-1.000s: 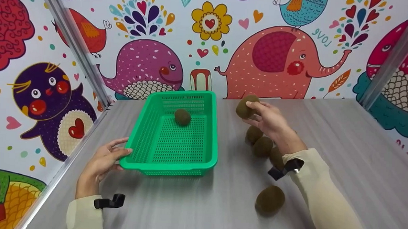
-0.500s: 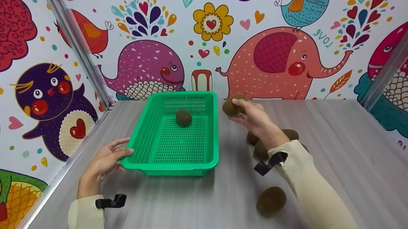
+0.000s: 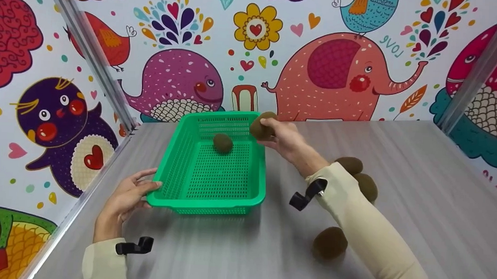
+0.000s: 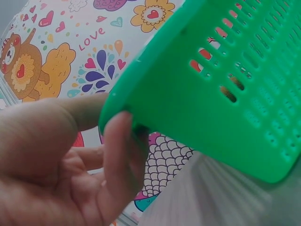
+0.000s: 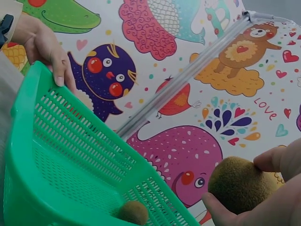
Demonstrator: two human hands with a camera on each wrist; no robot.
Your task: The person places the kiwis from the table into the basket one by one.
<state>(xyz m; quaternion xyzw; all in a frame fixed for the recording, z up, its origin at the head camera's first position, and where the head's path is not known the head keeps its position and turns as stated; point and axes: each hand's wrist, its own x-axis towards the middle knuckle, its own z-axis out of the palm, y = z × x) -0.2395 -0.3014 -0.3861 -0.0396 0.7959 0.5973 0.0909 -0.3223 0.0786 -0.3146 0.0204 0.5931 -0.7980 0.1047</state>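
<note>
A green plastic basket (image 3: 206, 204) with slotted walls stands on the grey table. My left hand (image 3: 125, 195) pinches its near left corner, thumb on the rim and fingers beneath, as the left wrist view shows up close. One brown kiwi (image 3: 222, 143) lies inside toward the far end. My right hand (image 3: 288, 140) grips another kiwi (image 5: 241, 184) between thumb and fingertips. In the head view that held kiwi overlaps the basket's far right rim.
On the table right of the basket, two kiwis (image 3: 366, 187) show beside the right forearm, which hides part of that area. A single kiwi (image 3: 330, 243) lies nearer the front. A printed cartoon wall (image 3: 331, 76) closes the back, with metal posts (image 3: 90, 53) at its corners.
My right hand has carried its kiwi leftward, from above the table to the basket's right rim. The left hand and basket have stayed in place.
</note>
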